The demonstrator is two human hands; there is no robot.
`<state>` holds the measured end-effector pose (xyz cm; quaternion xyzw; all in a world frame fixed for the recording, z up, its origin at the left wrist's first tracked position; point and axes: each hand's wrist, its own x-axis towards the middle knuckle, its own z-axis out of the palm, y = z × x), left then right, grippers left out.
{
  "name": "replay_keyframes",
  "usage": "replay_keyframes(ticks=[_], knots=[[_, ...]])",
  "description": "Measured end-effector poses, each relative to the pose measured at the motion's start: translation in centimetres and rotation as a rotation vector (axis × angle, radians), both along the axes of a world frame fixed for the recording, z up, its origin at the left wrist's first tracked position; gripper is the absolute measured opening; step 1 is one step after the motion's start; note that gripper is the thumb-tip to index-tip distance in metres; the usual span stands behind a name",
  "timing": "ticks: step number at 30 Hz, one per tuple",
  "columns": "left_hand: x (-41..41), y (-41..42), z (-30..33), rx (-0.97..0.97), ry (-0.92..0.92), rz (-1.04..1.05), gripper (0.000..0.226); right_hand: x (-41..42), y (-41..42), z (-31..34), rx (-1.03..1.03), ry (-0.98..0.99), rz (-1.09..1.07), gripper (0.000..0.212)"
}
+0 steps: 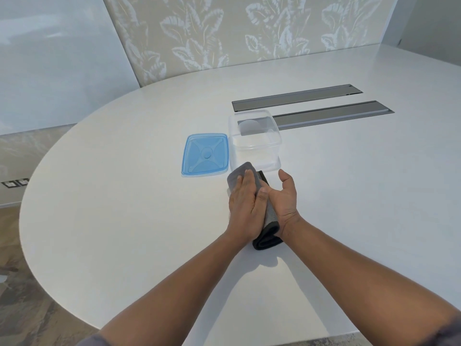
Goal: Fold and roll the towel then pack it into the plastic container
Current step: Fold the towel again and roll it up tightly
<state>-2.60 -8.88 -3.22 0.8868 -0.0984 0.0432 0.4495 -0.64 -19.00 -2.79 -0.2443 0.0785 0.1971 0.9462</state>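
Left hand [243, 196] flat, fingers straight, pressing top of towel [270, 216]. Right hand [284, 197] released, fingers relaxed, against towel's right side, thumb touching left hand. Towel grey, folded into long narrow strip on counter [124, 221], dark near end rolled or folded over, far end just beside container [254, 141]. Container clear, uncovered, upright, partly over near grey slot [334, 114]. Blue lid [205, 154] flat, touching container's left side. Second slot [296, 97] farther back.
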Motion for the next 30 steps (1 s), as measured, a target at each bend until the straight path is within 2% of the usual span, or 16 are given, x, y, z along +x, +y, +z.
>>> replay_keyframes(ticks=[8,15,21,26,30], knots=[[0.9,-0.7,0.0,0.07,-0.012,-0.016,0.06,-0.1,-0.7,-0.2,-0.004,-0.005,0.052,0.078],[1.3,-0.7,0.7,-0.017,-0.024,0.007,0.067,0.7,-0.6,1.0,-0.047,0.032,0.124,0.076],[1.4,-0.8,0.4,0.028,-0.005,-0.024,0.067,0.3,-0.6,0.3,0.018,0.052,0.078,0.075],[1.7,-1.2,-0.1,0.188,0.017,-0.047,0.06,0.0,-1.0,-0.3,-0.116,0.085,0.075,0.07],[1.9,-1.5,0.0,0.221,0.021,-0.033,0.059,0.3,-1.1,0.2,-0.221,0.124,0.086,0.065]])
